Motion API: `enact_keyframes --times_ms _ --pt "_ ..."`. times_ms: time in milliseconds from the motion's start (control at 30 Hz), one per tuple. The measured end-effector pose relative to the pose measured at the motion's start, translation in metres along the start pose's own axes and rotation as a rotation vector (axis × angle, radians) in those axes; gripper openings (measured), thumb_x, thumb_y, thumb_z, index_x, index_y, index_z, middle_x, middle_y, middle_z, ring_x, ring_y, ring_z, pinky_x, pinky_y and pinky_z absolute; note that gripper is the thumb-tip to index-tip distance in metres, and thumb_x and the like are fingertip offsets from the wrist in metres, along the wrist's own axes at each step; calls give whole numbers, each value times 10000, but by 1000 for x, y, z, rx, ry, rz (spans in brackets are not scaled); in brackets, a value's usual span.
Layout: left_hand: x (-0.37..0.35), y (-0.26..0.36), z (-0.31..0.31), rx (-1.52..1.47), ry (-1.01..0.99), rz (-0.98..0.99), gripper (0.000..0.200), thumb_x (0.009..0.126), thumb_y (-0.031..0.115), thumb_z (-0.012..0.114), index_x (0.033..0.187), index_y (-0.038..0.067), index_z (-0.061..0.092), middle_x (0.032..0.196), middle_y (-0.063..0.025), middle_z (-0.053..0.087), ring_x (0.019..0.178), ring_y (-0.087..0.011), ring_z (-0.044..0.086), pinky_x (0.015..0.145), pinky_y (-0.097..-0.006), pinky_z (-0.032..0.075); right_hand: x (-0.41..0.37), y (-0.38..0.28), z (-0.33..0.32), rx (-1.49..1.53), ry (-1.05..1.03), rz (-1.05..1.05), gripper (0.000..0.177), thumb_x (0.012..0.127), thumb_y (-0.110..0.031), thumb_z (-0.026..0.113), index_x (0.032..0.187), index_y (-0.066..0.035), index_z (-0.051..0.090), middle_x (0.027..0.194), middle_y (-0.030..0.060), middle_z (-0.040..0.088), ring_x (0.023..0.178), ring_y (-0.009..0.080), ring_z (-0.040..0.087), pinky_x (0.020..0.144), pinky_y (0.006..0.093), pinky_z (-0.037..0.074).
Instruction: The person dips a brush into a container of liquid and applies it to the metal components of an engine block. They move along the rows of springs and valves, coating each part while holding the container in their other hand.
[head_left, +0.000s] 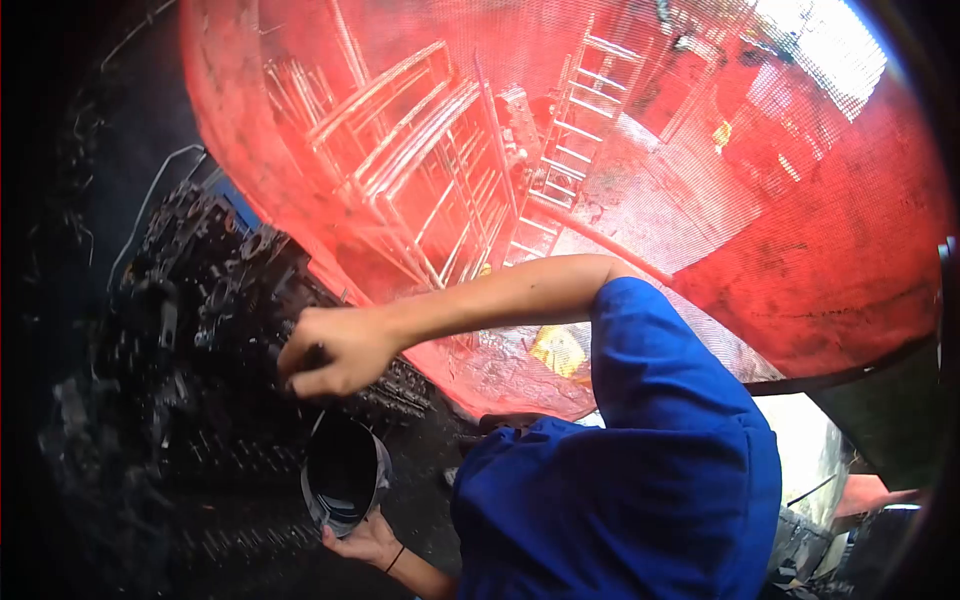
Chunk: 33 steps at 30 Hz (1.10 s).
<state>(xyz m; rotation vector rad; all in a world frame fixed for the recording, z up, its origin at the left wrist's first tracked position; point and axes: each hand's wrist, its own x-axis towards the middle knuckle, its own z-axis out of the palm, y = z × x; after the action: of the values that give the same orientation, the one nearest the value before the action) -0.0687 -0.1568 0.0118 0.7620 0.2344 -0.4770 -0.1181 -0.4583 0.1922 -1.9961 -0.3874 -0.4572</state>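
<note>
My left hand (368,541), a dark band at its wrist, holds a cup-like container (381,470) from below near the bottom. The container's inside is black and glossy. Above its mouth is my right hand (345,350), its fingers curled in a closed grip. A thin light streak runs between this hand and the container's rim; what the fingers hold is too dark to make out. Beside and beyond my right hand lie many dark metal parts (200,270), some blackened and hard to tell apart.
A red mesh sheet (830,290) hangs along my right side. Through it show stacked metal frames (420,170), a ladder (575,130) and a yellow item (560,350). Rows of small dark pieces (245,455) lie at the lower left. A blue object (238,207) stands behind the parts.
</note>
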Motion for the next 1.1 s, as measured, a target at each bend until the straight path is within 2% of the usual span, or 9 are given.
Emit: enact_keyframes --times_ms 100,300,400,433,833,900,967,1067,1100 --pt "9 -5 13 45 -20 -19 830 778 503 649 1433 23 475 1458 -183 480 1305 -374 489 1006 -572 419 -8 -3 -1 89 -72 111 194 926 -137 593 878 21 694 755 157 706 717 273 699 674 392 533" --pt "21 -18 33 -43 -75 -76 766 794 462 656 1404 36 475 1426 -217 477 1287 -433 479 1023 -654 411 -18 15 3 -132 -197 64 253 902 -205 600 816 19 682 764 234 679 765 429 667 694 495 520" --pt "25 -24 34 -52 -54 -133 822 758 510 658 1414 39 504 1467 -180 478 1319 -389 474 1007 -601 396 -20 18 10 -231 -213 70 286 893 -242 608 790 15 678 770 246 678 791 446 667 712 521 527" --pt "26 -25 34 -93 -110 -128 778 788 474 675 1414 53 487 1439 -207 487 1316 -422 469 1015 -655 421 -20 19 13 -290 -254 160 300 882 -275 625 813 11 687 797 253 685 829 450 674 749 534 538" --pt "16 -18 46 -63 -121 -87 808 818 495 642 1465 46 462 1473 -206 483 1334 -426 474 1012 -646 444 -26 25 33 -462 -177 341 344 783 -352 740 821 -10 726 837 250 700 840 438 691 755 521 568" --pt "17 -17 41 -123 -289 -148 820 836 496 615 1491 36 436 1501 -213 467 1369 -428 454 1062 -646 418 -23 17 25 -474 -169 326 338 808 -347 725 835 -10 719 811 249 690 826 441 686 735 521 562" --pt "14 -14 56 -124 -255 -152 788 828 434 587 1437 -49 461 1460 -229 501 1372 -398 468 1129 -584 397 -20 19 29 -468 -163 333 316 822 -330 716 830 -14 711 748 235 668 762 430 678 674 512 553" --pt "29 -19 39 -175 -105 -198 604 815 324 631 1320 -5 583 1370 -171 596 1287 -347 542 1132 -524 383 -21 32 36 -386 -441 329 214 831 -218 690 852 -6 715 761 229 675 718 398 675 662 469 542" --pt "28 -18 37 -197 -36 -188 545 805 278 648 1273 1 613 1337 -145 620 1259 -322 556 1138 -494 377 -19 26 36 -320 -415 404 191 834 -189 687 884 -8 724 774 231 675 737 383 681 678 464 538"
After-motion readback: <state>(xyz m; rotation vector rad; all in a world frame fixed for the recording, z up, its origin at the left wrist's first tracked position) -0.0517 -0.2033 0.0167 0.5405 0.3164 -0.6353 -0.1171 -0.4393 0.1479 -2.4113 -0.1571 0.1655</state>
